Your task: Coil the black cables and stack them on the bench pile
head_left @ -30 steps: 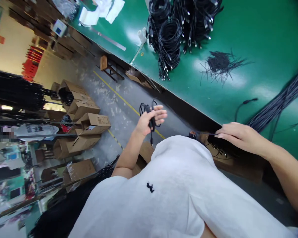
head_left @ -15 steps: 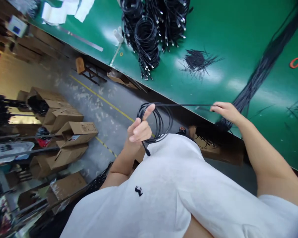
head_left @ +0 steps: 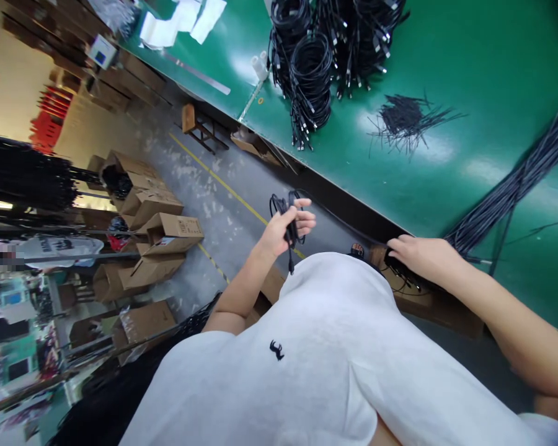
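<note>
A thin black cable (head_left: 302, 197) lies wound in loose loops around my left hand (head_left: 288, 228), whose fingers are bent round the bundle with their tips pointing right. One cable end with a dark connector (head_left: 291, 266) dangles below that hand. From the coil, a slack dark length runs toward my right hand (head_left: 421, 255), which is at the table's front edge with fingers curled; its grip on the cable is partly hidden. Close beyond the right hand lies a long bundle of straight black strands (head_left: 502, 192) on the green table (head_left: 446, 49).
Coiled black cables with metal plugs (head_left: 311, 80) are heaped on the table, beside a pile of short black strips (head_left: 402, 118). White papers (head_left: 181, 21) lie at the far left. A wooden stool (head_left: 198, 124) and cardboard boxes (head_left: 174, 232) stand on the floor.
The taut cable between my hands has gone slack. My left hand has turned and closed round the coil, and my right hand has moved lower. The view has shifted.
</note>
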Motion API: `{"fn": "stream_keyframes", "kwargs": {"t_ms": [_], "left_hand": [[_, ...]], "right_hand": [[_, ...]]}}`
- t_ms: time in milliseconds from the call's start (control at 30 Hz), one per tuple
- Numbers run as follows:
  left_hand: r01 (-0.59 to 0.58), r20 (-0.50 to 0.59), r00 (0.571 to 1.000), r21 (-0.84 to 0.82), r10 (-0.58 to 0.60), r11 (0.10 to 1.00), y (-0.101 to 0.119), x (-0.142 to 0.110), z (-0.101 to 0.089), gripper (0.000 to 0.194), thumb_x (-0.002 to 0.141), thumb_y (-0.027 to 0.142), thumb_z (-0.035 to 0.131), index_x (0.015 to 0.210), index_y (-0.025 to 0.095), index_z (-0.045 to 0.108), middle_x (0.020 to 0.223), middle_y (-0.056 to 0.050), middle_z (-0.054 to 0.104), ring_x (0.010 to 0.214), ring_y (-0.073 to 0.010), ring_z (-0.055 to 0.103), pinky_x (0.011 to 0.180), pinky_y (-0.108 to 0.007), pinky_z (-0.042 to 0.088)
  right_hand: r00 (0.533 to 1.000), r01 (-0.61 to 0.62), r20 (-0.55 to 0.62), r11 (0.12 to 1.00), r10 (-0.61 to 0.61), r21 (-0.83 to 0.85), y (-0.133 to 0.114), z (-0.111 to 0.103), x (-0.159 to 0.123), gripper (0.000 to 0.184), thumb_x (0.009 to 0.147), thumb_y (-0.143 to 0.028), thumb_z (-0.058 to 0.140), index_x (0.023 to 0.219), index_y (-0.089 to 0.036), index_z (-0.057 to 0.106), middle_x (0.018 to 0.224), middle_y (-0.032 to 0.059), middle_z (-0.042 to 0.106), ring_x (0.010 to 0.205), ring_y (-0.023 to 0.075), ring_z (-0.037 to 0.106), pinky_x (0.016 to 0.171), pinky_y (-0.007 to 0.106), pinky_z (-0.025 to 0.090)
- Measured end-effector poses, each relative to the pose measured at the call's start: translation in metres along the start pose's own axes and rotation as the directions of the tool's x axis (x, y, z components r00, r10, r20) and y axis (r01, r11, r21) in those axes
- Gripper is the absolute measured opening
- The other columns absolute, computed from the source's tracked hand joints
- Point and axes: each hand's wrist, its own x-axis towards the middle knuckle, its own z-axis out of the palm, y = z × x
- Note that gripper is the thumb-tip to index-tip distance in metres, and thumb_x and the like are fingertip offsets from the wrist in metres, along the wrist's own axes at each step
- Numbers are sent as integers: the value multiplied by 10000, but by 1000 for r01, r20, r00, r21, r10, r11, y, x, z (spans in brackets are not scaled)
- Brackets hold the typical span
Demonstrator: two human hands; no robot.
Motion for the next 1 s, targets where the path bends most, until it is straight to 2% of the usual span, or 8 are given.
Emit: {"fn": "stream_keyframes", "kwargs": {"t_ms": [133, 300, 433, 567, 700, 833, 933, 1000], "left_hand": [[110, 220, 961, 247, -166, 963, -43, 17, 11, 341, 809, 402, 763, 963, 131, 624, 949, -120, 758, 841, -194, 732, 778, -304, 561], [198, 433, 816, 412, -382, 890, -53, 10, 16, 426, 809, 490, 738, 948, 101, 634, 583, 16, 578, 456, -67, 482, 485, -210, 382], [288, 500, 731, 391, -464, 874, -49, 1, 18, 387, 826, 492, 716, 899, 124, 620, 545, 66, 432, 433, -50, 339, 433, -204, 268], [311, 583, 558, 513, -590, 800, -47, -10, 18, 394, 798, 514, 738, 828, 147, 596, 596, 8, 522, 498, -91, 456, 474, -227, 342], [287, 520, 675, 469, -524, 835, -41, -10, 3, 586, 789, 711, 621, 849, 129, 633, 577, 7, 508, 479, -89, 431, 464, -232, 349], [274, 517, 665, 503, -539, 820, -32, -1, -14, 509, 725, 600, 768, 822, 115, 651, 624, -33, 572, 587, -137, 558, 551, -256, 452], [306, 508, 708, 404, -490, 862, -28, -1, -22, 467, 710, 545, 809, 763, 132, 598, 524, 65, 400, 436, -56, 375, 428, -195, 340], [277, 495, 773, 301, -398, 913, -28, -6, -28, 497, 720, 589, 782, 718, 149, 550, 491, 106, 291, 386, -26, 242, 369, -167, 234]], "right_hand": [[906, 418, -74, 909, -416, 9, -48, -53, 24, 296, 1011, -335, 425, 944, -179, 667, 805, 55, 641, 645, 131, 559, 557, 266, 233], [896, 342, -272, 936, -351, -79, -49, -76, 43, 265, 985, -315, 476, 919, -143, 666, 900, 104, 670, 805, 191, 602, 769, 321, 385], [840, 309, -471, 951, -270, 5, -57, -70, 38, 358, 936, -280, 537, 1262, -146, 599, 1288, 166, 601, 1157, 278, 560, 1007, 443, 369], [828, 507, -329, 857, -454, 93, -79, -59, 48, 339, 930, -152, 456, 1238, -175, 595, 1094, 108, 673, 1040, 225, 605, 911, 386, 426], [910, 410, -106, 907, -400, 97, -100, -56, 62, 194, 958, -170, 427, 1012, -131, 610, 868, 95, 652, 728, 177, 580, 644, 282, 358], [944, 331, -49, 938, -327, 100, -113, -68, 74, 161, 940, -174, 449, 912, -137, 603, 807, 88, 631, 665, 160, 541, 590, 276, 261], [967, 254, -73, 924, -243, 287, -111, -77, 81, 75, 857, -184, 539, 870, -160, 609, 739, 36, 607, 641, 135, 513, 582, 260, 251], [971, 236, -91, 817, -221, 527, -105, -75, 83, 79, 819, -232, 578, 867, -178, 610, 706, -9, 585, 632, 115, 500, 587, 237, 288]]}}
